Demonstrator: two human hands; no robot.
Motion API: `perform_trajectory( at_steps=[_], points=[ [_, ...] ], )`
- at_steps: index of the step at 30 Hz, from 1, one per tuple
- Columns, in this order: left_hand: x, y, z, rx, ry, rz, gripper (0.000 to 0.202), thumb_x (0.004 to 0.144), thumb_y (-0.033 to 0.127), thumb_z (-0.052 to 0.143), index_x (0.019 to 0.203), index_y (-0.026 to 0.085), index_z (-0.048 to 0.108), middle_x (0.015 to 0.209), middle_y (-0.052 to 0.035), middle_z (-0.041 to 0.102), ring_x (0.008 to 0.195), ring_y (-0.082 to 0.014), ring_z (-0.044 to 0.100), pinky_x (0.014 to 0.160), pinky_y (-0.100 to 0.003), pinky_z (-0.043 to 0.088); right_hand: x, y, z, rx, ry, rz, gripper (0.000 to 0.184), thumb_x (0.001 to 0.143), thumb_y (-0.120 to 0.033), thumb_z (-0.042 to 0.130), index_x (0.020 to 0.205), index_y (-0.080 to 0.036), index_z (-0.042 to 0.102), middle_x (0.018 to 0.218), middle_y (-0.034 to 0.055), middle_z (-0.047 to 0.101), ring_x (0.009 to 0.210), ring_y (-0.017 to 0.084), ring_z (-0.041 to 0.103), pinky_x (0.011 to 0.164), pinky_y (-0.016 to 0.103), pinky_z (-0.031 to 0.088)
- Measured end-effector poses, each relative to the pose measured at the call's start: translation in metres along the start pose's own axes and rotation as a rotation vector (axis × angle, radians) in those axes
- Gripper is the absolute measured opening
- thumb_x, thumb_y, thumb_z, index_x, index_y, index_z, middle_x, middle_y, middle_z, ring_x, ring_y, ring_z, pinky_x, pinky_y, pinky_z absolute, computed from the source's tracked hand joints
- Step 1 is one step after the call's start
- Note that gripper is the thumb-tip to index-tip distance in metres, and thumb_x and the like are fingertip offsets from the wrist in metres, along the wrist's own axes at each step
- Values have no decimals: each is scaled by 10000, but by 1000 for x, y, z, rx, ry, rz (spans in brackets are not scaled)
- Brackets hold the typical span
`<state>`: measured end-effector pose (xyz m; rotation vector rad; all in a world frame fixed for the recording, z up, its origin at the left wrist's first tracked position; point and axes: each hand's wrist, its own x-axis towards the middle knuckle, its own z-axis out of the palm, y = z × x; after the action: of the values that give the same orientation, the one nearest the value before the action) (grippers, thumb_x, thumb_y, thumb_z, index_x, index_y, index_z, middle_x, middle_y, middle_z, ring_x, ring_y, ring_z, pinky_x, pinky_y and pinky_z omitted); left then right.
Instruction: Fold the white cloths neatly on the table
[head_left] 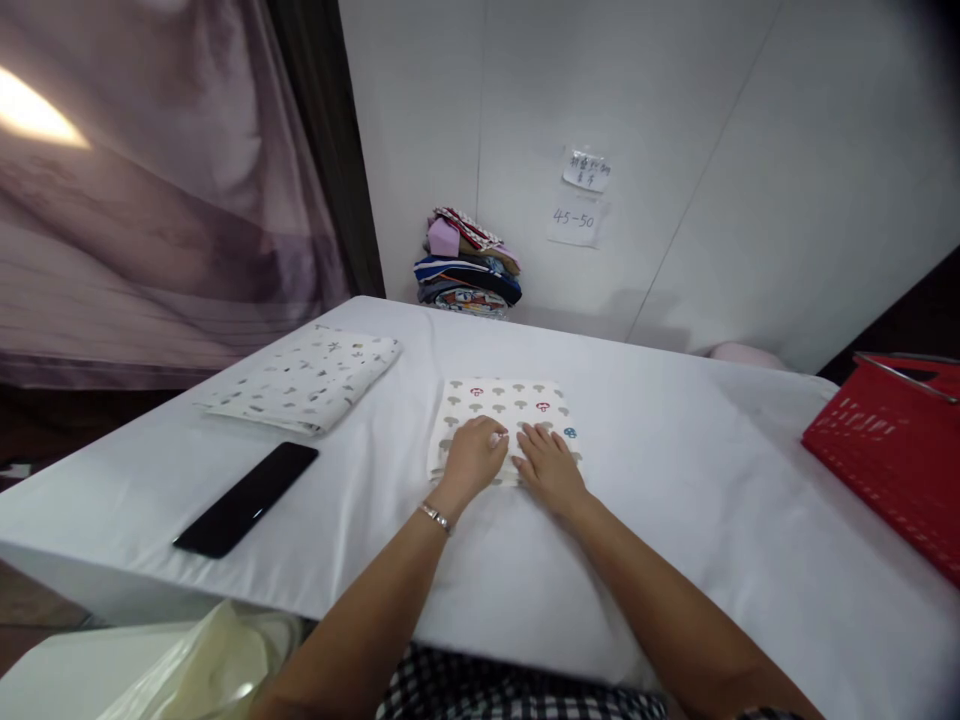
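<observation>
A folded white cloth (514,398) with grey, red and blue mushroom prints lies flat on the white-covered table (675,450) in front of me. My left hand (474,455) rests on its near left part with the fingers curled in; what they hold, if anything, is hidden. A bracelet circles that wrist. My right hand (551,468) lies beside it, palm down on the cloth's near right part, fingers stretched out and a little spread. The two hands are close together but apart.
Another folded printed cloth (307,375) lies at the table's left, with a black phone (247,500) nearer to me. A red basket (892,440) stands at the right edge. Behind the table, folded fabrics (469,265) are stacked against the wall. A plastic bag (217,665) is below at left.
</observation>
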<state>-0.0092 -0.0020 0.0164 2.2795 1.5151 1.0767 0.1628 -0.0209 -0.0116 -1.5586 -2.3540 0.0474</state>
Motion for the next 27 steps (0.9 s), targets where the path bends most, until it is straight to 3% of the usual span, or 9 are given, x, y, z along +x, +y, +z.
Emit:
perform_trajectory(
  at_steps=[3, 6, 11, 13, 16, 22, 27],
  points=[
    [6, -19, 2, 169, 20, -34, 228, 805, 303, 563, 1011, 210, 595, 1175, -98, 596, 1133, -277, 490, 964, -481, 335, -1, -2, -2, 15, -3, 12, 468, 940, -411, 311, 1355, -218, 409, 1448, 68, 341, 1348, 255, 258, 1072, 491, 215],
    [0, -36, 8, 253, -27, -85, 360, 836, 388, 518, 1151, 215, 541, 1339, -124, 481, 1261, -310, 378, 1014, -561, 248, -4, 0, -4, 77, -50, 23, 475, 937, -419, 315, 1359, -221, 405, 1458, 65, 319, 1360, 251, 227, 1085, 492, 189],
    [-7, -40, 13, 285, -69, -103, 411, 869, 424, 450, 1233, 237, 490, 1396, -104, 422, 1310, -284, 324, 1054, -551, 208, 12, 10, -15, 242, -186, 89, 509, 903, -489, 362, 1347, -247, 427, 1448, 74, 335, 1350, 252, 258, 1063, 487, 244],
    [-6, -37, 12, 306, -106, -128, 437, 878, 434, 422, 1259, 228, 474, 1414, -100, 397, 1326, -278, 297, 1066, -547, 195, 30, 15, -22, 246, -155, 132, 523, 900, -502, 353, 1358, -257, 409, 1458, 72, 318, 1355, 240, 248, 1066, 464, 245],
    [-5, -34, 9, 346, -158, -168, 476, 892, 463, 363, 1300, 229, 439, 1449, -69, 345, 1352, -254, 243, 1091, -522, 170, 57, 27, -26, 123, -100, 183, 557, 901, -487, 350, 1390, -219, 349, 1501, 74, 211, 1387, 237, 127, 1094, 471, 141],
    [-7, -33, 8, 375, -211, -181, 519, 895, 506, 312, 1333, 242, 398, 1471, -29, 306, 1368, -230, 205, 1111, -509, 137, 73, 57, -1, 22, -170, 308, 553, 913, -463, 296, 1400, -201, 297, 1515, 57, 165, 1386, 237, 100, 1061, 498, 206],
    [-7, -35, 11, 365, -215, -183, 538, 895, 521, 294, 1340, 233, 390, 1480, -32, 286, 1375, -237, 180, 1112, -521, 122, 71, 61, 3, 6, -184, 303, 569, 908, -472, 281, 1404, -192, 284, 1517, 58, 154, 1387, 238, 86, 1070, 506, 172]
  ],
)
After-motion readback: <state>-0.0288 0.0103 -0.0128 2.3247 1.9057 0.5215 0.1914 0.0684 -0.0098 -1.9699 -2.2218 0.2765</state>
